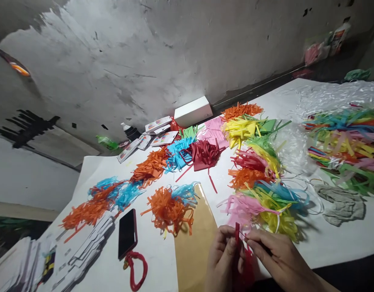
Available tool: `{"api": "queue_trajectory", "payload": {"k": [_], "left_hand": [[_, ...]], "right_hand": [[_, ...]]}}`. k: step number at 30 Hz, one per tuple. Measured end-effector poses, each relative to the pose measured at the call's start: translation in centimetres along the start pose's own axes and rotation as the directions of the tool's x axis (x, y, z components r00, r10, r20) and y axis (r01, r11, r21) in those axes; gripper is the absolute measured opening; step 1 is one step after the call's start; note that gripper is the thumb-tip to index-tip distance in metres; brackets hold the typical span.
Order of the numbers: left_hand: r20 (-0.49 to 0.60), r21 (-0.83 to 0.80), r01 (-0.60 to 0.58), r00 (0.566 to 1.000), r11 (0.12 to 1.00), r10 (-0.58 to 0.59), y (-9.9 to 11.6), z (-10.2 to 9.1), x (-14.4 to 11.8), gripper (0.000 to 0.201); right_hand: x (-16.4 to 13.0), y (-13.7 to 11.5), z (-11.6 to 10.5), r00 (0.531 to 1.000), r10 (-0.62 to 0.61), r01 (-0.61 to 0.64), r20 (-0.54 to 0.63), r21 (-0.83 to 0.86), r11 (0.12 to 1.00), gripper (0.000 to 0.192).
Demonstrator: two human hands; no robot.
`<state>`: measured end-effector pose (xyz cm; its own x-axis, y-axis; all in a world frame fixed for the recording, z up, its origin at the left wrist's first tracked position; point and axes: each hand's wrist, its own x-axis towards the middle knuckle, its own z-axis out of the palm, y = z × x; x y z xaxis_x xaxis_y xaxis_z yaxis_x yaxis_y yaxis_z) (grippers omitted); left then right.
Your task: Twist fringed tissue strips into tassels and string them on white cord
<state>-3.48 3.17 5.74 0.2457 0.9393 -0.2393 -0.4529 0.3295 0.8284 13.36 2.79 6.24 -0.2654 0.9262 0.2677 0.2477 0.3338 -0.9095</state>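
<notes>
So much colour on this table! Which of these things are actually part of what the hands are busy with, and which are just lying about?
In use:
- red paper strips, pinched upright between the left hand and the right hand
- heaps of cut paper fringe, same kind of material
- tan sheet beside the hands

Lying about:
- phone with its red cord
- white box
- grey cloth
- clear plastic wrap

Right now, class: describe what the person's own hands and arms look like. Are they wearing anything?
Both hands are bare: the left hand and right hand show no gloves, rings or watch. The right forearm is also bare, with no sleeve in view. The left arm is cut off by the frame's lower edge.
</notes>
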Motion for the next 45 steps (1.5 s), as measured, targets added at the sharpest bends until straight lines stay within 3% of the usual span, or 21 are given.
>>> {"api": "queue_trajectory", "payload": {"k": [6,10,12,16,22,28,31,33,36,39,42,43,45], "left_hand": [[-0.002,-0.007,0.007,1.000,1.000,-0.007,-0.3,-0.1,-0.1,0.037],[-0.075,0.178,-0.018,0.997,0.984,0.032,0.0,-0.6,-0.4,0.038],[-0.080,0.402,-0.089,0.988,0.911,0.131,0.3,-1.0,-0.7,0.032],[0.085,0.735,-0.232,0.964,0.637,0.253,1.2,-1.8,-1.0,0.023],[0.200,0.795,-0.319,0.941,0.516,0.274,1.0,-2.4,-0.8,0.017],[0.433,0.782,-0.520,0.849,0.343,0.302,0.7,-2.6,-0.7,0.013],[0.489,0.784,-0.570,0.811,0.244,0.321,0.6,-2.4,-0.4,0.011],[0.547,0.758,-0.630,0.755,0.169,0.362,0.5,-2.1,-0.1,0.010],[0.606,0.717,-0.693,0.673,0.074,0.424,0.2,-1.9,0.6,0.012],[0.636,0.704,-0.709,0.650,0.030,0.415,-0.6,-2.2,1.1,0.012],[0.673,0.705,-0.709,0.658,-0.023,0.338,-1.5,-3.0,1.4,0.013],[0.673,0.713,-0.699,0.663,-0.050,0.327,-1.7,-3.2,1.6,0.013],[0.658,0.732,-0.673,0.659,-0.106,0.364,-2.0,-3.3,1.9,0.015]], "right_hand": [[-0.2,0.3,0.3,1.000,-0.013,0.014,0.005,-0.044,0.999,0.024],[0.1,-0.1,-0.3,0.998,0.025,-0.017,0.061,-0.123,0.992,0.026],[0.4,-0.5,-1.0,0.988,0.087,-0.071,0.128,-0.130,0.989,0.028],[0.7,-1.0,-2.0,0.950,0.249,-0.252,0.190,-0.010,0.968,0.031],[0.1,0.1,-0.7,0.890,0.403,-0.451,0.212,0.293,0.843,0.043],[0.0,1.2,0.2,0.816,0.471,-0.578,0.335,0.494,0.650,0.073],[0.4,0.7,-0.3,0.822,0.418,-0.566,0.388,0.474,0.674,0.060],[0.5,0.3,-0.6,0.875,0.370,-0.474,0.313,0.396,0.786,0.045],[0.6,0.1,-0.4,0.973,0.211,-0.225,0.088,0.203,0.953,0.031],[0.7,0.6,-0.1,0.988,0.150,-0.137,-0.040,0.226,0.964,0.031],[1.3,1.1,-2.0,0.945,0.249,-0.101,-0.213,0.533,0.840,0.030],[1.5,1.2,-3.4,0.909,0.285,-0.038,-0.303,0.622,0.782,0.028],[1.8,0.8,-7.1,0.794,0.332,0.148,-0.510,0.691,0.708,0.024]]}}
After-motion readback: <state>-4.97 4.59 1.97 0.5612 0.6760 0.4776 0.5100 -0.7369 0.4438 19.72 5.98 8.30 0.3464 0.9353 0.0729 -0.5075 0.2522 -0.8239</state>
